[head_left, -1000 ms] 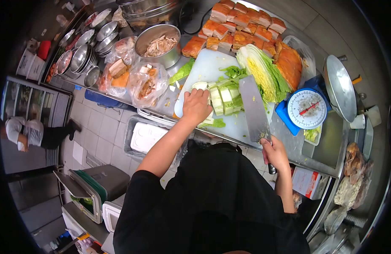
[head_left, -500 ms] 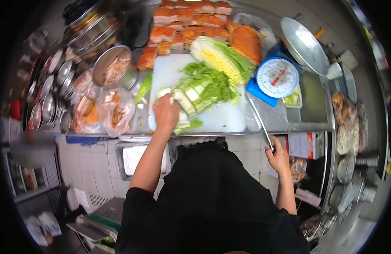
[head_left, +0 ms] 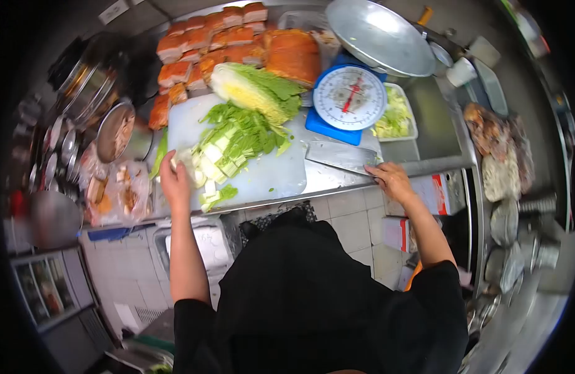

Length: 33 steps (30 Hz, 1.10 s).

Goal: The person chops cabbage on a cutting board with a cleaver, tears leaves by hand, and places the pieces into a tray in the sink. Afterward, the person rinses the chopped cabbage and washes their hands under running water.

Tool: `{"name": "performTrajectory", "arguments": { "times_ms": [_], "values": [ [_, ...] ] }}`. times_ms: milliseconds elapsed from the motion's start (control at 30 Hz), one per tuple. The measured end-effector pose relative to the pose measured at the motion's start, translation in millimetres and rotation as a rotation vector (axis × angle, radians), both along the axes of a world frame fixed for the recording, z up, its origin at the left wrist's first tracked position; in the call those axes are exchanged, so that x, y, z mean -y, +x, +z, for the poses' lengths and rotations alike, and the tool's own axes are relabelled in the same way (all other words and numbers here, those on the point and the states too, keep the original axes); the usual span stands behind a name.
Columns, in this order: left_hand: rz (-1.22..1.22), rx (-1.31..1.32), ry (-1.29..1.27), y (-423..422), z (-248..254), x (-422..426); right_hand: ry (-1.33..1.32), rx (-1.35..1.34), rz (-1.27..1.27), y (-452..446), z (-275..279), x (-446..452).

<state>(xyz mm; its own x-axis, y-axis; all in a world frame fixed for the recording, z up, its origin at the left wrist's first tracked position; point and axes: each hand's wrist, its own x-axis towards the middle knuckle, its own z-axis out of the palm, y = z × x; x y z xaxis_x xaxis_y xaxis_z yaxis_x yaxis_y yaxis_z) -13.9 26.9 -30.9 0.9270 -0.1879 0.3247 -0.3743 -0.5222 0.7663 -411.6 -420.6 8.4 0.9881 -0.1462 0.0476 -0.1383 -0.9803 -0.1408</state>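
Chopped Chinese cabbage (head_left: pixel 228 146) lies in a heap on the white cutting board (head_left: pixel 278 177), with a cut cabbage half (head_left: pixel 247 90) behind it. At the heap's left end, my left hand (head_left: pixel 177 181) is closed on a pale cabbage stem end (head_left: pixel 186 157), partly hidden by the fingers. My right hand (head_left: pixel 392 181) grips the handle of a cleaver (head_left: pixel 340 156). Its broad blade lies flat on the metal counter, right of the board and below the blue scale (head_left: pixel 350 100).
Roast pork pieces (head_left: pixel 203 40) and a larger slab (head_left: pixel 294 56) sit behind the board. A metal pot (head_left: pixel 122 131) and plastic bags (head_left: pixel 119 193) stand at left. Right of the scale is a tub of shredded cabbage (head_left: pixel 393 115); a large metal pan (head_left: pixel 381 34) rises behind.
The cleaver has gone from slanting over the counter edge to lying flat on the counter, with my right hand raised to it. The whole view has shifted to the right.
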Motion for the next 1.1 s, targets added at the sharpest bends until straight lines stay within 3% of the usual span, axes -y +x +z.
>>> {"name": "performTrajectory", "arguments": {
  "times_ms": [100, 233, 333, 433, 500, 567, 667, 733, 767, 833, 933, 1033, 1067, 1100],
  "values": [
    [0.148, -0.061, -0.041, -10.4, 5.5, -8.4, 0.083, 0.033, 0.036, 12.4, -20.4, 25.1],
    [0.222, 0.095, -0.346, -47.8, -8.2, -31.3, 0.115, 0.049, 0.062, 7.8, -29.5, 33.3],
    [0.302, -0.109, -0.436, -109.8, -16.9, -63.1, 0.236, 0.048, -0.061, 18.6, -11.2, 18.5],
    [0.432, -0.254, -0.411, -187.8, -29.4, -84.1, 0.216, 0.285, -0.053, 37.3, -39.8, 24.0],
    [0.547, -0.436, -0.366, -240.2, -41.6, -97.3, 0.597, 0.410, -0.201, 63.1, -42.2, 2.5],
    [0.607, -0.494, -0.372, -287.6, -89.3, -116.1, 0.612, 0.475, -0.086, 97.3, -40.7, -34.4],
    [0.686, -0.617, -0.406, -350.4, -136.0, -138.5, 0.766, 0.420, 0.097, 134.9, -25.9, -110.5],
    [0.753, -0.691, -0.046, -383.7, -155.8, -154.1, 0.874, 0.338, 0.309, 152.7, -18.7, -164.1],
    [0.780, -0.686, -0.065, -396.6, -159.9, -163.3, 0.873, 0.330, 0.342, 159.9, -17.8, -189.4],
    [0.822, -0.724, -0.037, -425.1, -164.2, -188.9, 0.851, 0.035, 0.503, 166.9, -21.0, -243.8],
    [0.895, -0.836, -0.048, -462.2, -170.1, -251.3, 0.848, -0.136, 0.653, 166.5, -35.4, -339.4],
    [1.034, -0.752, -0.190, -498.5, -198.0, -348.7, 0.823, -0.407, 0.680, 161.5, -96.2, -430.8],
    [1.110, -0.629, -0.201, -507.4, -191.3, -379.2, 0.830, -0.371, 0.792, 163.3, -159.7, -452.0],
    [1.192, -0.509, -0.206, -513.9, -174.9, -413.2, 0.816, -0.415, 0.843, 156.4, -177.3, -477.0]
  ]
}}
